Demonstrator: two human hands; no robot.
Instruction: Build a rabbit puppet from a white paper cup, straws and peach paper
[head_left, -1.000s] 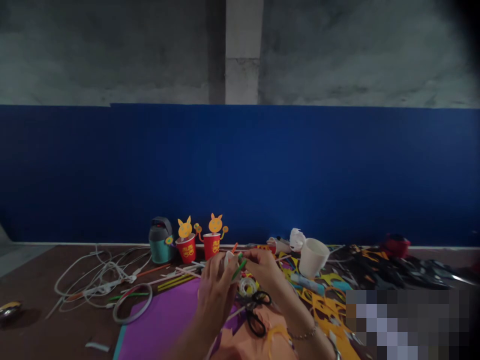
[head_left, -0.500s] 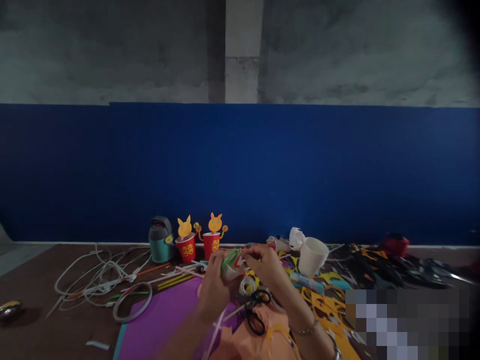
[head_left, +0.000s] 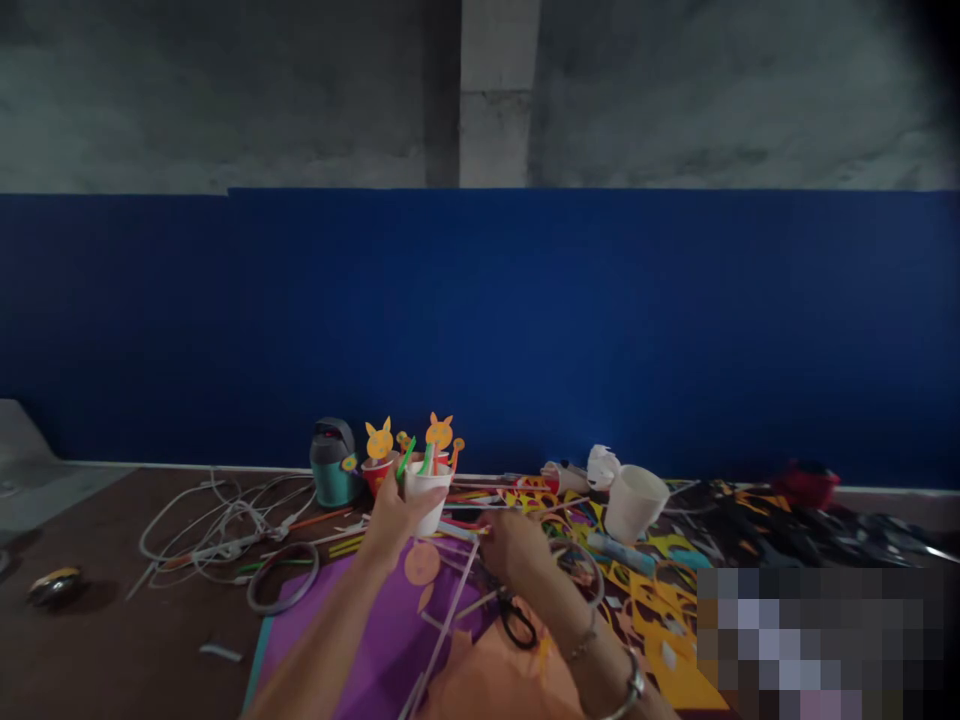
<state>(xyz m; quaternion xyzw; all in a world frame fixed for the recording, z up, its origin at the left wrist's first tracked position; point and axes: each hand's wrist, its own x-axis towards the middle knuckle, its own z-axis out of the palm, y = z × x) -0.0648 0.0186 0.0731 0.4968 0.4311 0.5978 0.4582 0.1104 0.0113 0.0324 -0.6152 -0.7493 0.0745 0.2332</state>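
Note:
My left hand [head_left: 397, 515] is wrapped round a white paper cup [head_left: 429, 498] with green strips standing up in it. My right hand [head_left: 514, 545] is low over the craft scraps, its fingers bent and blurred, near black scissors [head_left: 517, 622]; what it holds, if anything, cannot be made out. Behind the white cup are two red cups with orange cat-faced cutouts, one at the left [head_left: 379, 440] and one partly hidden [head_left: 439, 433]. An orange paper circle [head_left: 421, 564] lies on the purple sheet [head_left: 360, 640].
A teal and grey container [head_left: 334, 470], tangled white cables [head_left: 217, 535] and a ring of tape [head_left: 283, 580] are at the left. A larger white cup [head_left: 636, 503], yellow paper scraps [head_left: 660, 610] and dark items lie to the right.
My left hand has moved left and up with the white cup, which now stands more upright. My right hand has come away from the cup and dropped lower. The view has shifted slightly.

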